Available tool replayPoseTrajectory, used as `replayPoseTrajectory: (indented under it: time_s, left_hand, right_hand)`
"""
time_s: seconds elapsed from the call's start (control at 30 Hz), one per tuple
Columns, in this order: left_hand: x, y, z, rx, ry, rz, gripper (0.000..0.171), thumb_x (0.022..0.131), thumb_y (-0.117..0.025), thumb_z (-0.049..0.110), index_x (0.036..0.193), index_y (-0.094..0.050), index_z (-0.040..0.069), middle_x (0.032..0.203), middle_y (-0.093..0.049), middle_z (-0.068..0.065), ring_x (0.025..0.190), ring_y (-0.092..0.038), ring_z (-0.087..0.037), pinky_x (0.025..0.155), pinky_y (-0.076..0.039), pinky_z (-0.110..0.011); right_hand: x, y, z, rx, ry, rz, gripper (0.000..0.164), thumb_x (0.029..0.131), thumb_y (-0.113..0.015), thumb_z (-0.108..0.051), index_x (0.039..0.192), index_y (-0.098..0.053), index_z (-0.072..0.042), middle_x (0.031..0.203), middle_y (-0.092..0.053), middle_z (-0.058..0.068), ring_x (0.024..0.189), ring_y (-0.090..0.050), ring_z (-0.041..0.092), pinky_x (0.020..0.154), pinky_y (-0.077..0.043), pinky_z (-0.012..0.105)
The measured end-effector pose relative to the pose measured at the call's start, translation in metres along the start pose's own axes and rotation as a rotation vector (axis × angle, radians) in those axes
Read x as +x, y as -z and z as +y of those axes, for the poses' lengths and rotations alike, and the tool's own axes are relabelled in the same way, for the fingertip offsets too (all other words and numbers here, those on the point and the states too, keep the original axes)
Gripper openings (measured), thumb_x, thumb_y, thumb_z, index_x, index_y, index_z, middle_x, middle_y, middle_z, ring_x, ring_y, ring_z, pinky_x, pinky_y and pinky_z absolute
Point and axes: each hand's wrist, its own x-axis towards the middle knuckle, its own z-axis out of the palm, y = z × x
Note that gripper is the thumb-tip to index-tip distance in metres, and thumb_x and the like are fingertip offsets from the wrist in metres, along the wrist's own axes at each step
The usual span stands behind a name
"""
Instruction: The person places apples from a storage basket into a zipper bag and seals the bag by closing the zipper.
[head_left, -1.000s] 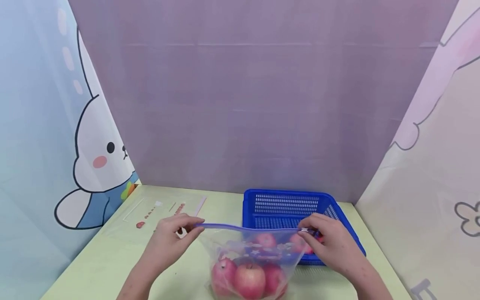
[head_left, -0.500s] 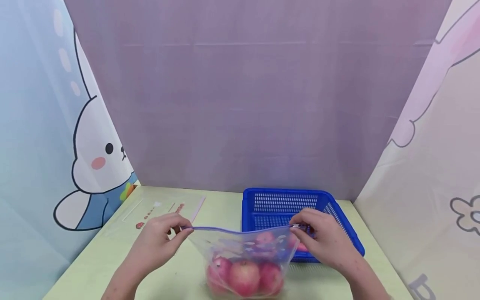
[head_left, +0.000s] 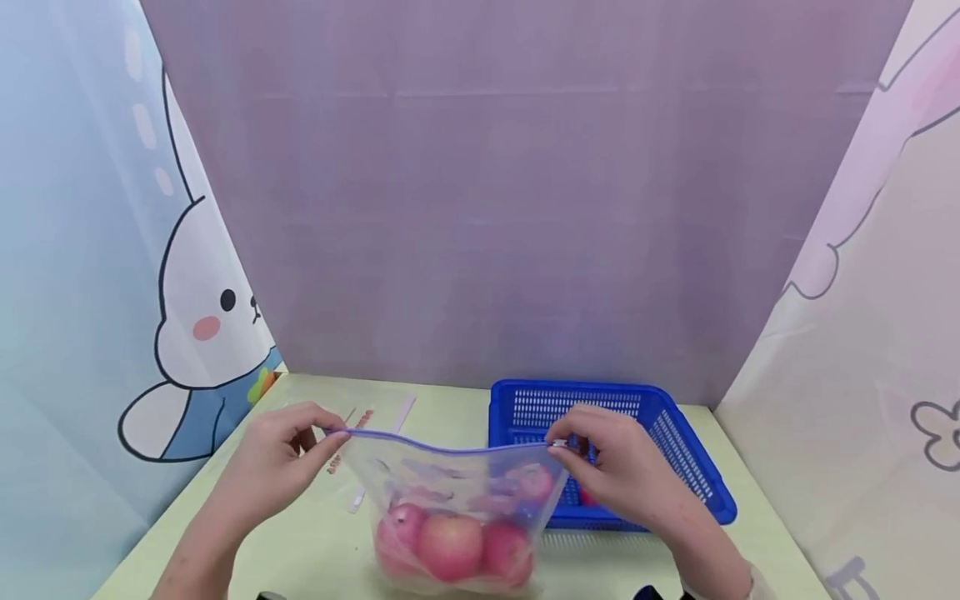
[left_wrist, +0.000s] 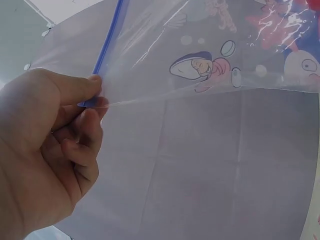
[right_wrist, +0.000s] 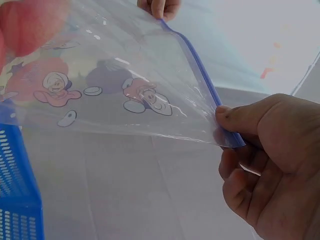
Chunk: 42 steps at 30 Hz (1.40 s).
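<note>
A clear zip bag point(head_left: 465, 479) printed with cartoon figures hangs between the two hands, its purple-blue zip strip stretched along the top. Several red apples point(head_left: 450, 546) sit in its bottom. My left hand point(head_left: 273, 458) pinches the strip's left end between thumb and forefinger, which the left wrist view shows close up at the blue zip strip point(left_wrist: 107, 45). The right hand point(head_left: 618, 458) pinches the opposite end, near a small white slider point(head_left: 558, 444). In the right wrist view, that hand's thumb point(right_wrist: 245, 119) lies along the strip's corner.
Behind the bag, at right, stands a blue perforated basket point(head_left: 637, 400) with a red apple point(head_left: 587, 497) partly visible in it. Another flat printed clear bag point(head_left: 382, 408) lies at the table's back left. A grey-purple backdrop point(head_left: 480, 208) rises behind the pale table point(head_left: 300, 533).
Both hands have moved left and slightly up, carrying the bag of apples with them. More of the basket's right side shows now. The pinch of each hand stays the same.
</note>
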Motion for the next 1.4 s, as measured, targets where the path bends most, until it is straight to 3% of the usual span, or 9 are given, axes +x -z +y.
replayPoseTrajectory:
  time_s: [0.23,0.37,0.47,0.6,0.8,1.03,1.23,1.4]
  left_hand:
    - [0.005,0.014,-0.007,0.047,0.039,0.132,0.023,0.077,-0.082,0.003,0.084,-0.072,0.022,0.074,-0.055,0.01,0.047,-0.038,-0.006,0.044,-0.032,-0.02]
    - [0.01,0.024,-0.006,0.09,0.132,0.171,0.014,0.081,-0.08,0.011,0.088,-0.074,0.022,0.061,-0.052,0.011,0.045,-0.042,-0.007,0.043,-0.034,-0.02]
    - [0.017,0.031,-0.005,0.088,0.215,0.127,0.005,0.088,-0.074,0.019,0.093,-0.072,0.017,0.058,-0.058,0.01,0.044,-0.048,-0.009,0.041,-0.037,-0.023]
    - [0.028,0.037,-0.005,0.02,0.318,0.019,0.018,0.097,-0.062,0.028,0.102,-0.066,0.011,0.073,-0.07,0.001,0.05,-0.058,-0.015,0.04,-0.038,-0.028]
    - [0.043,0.043,-0.01,-0.15,0.441,-0.037,0.026,0.101,-0.055,0.027,0.11,-0.057,0.002,0.093,-0.072,-0.011,0.066,-0.069,-0.021,0.057,-0.052,-0.028]
    - [0.062,0.045,-0.016,-0.27,0.491,-0.069,0.031,0.103,-0.049,0.026,0.115,-0.048,-0.002,0.093,-0.072,-0.014,0.081,-0.071,-0.015,0.066,-0.055,-0.027]
    - [0.078,0.038,-0.022,-0.399,0.516,-0.113,0.025,0.105,-0.043,0.021,0.113,-0.04,-0.003,0.116,-0.063,-0.029,0.089,-0.071,-0.019,0.07,-0.056,-0.028]
    - [0.091,0.033,-0.031,-0.447,0.545,-0.146,0.023,0.106,-0.041,0.02,0.112,-0.038,-0.003,0.123,-0.059,-0.03,0.1,-0.068,-0.025,0.079,-0.055,-0.031]
  right_hand:
    - [0.021,-0.012,-0.008,0.076,0.036,-0.01,0.02,0.085,-0.075,-0.005,0.094,-0.068,-0.021,0.086,-0.058,-0.015,0.064,-0.051,0.006,0.053,-0.048,0.022]
    - [0.036,-0.015,-0.011,0.111,0.031,-0.008,0.016,0.087,-0.074,-0.007,0.095,-0.069,-0.02,0.083,-0.057,-0.012,0.06,-0.049,0.008,0.05,-0.046,0.022]
    - [0.046,-0.016,-0.012,0.114,0.023,-0.005,0.014,0.087,-0.073,-0.008,0.097,-0.07,-0.019,0.082,-0.056,-0.012,0.057,-0.049,0.008,0.049,-0.046,0.023]
    - [0.059,-0.015,-0.011,0.094,0.034,0.014,0.012,0.088,-0.073,-0.009,0.096,-0.07,-0.017,0.083,-0.057,-0.011,0.054,-0.048,0.008,0.048,-0.046,0.023]
    - [0.081,-0.016,-0.006,0.073,0.027,0.033,0.009,0.09,-0.071,-0.01,0.095,-0.069,-0.017,0.086,-0.059,-0.009,0.053,-0.049,0.007,0.048,-0.047,0.025]
    - [0.107,-0.013,0.003,0.074,-0.001,0.037,0.006,0.092,-0.068,-0.012,0.098,-0.068,-0.016,0.089,-0.061,-0.007,0.054,-0.051,0.01,0.049,-0.048,0.027]
    - [0.124,-0.012,0.013,0.074,-0.08,0.048,0.006,0.093,-0.068,-0.015,0.099,-0.068,-0.015,0.089,-0.062,-0.004,0.054,-0.054,0.014,0.049,-0.049,0.03]
    - [0.139,-0.013,0.024,0.042,-0.118,0.045,0.007,0.093,-0.067,-0.017,0.099,-0.068,-0.013,0.089,-0.063,-0.001,0.059,-0.057,0.015,0.051,-0.05,0.03]
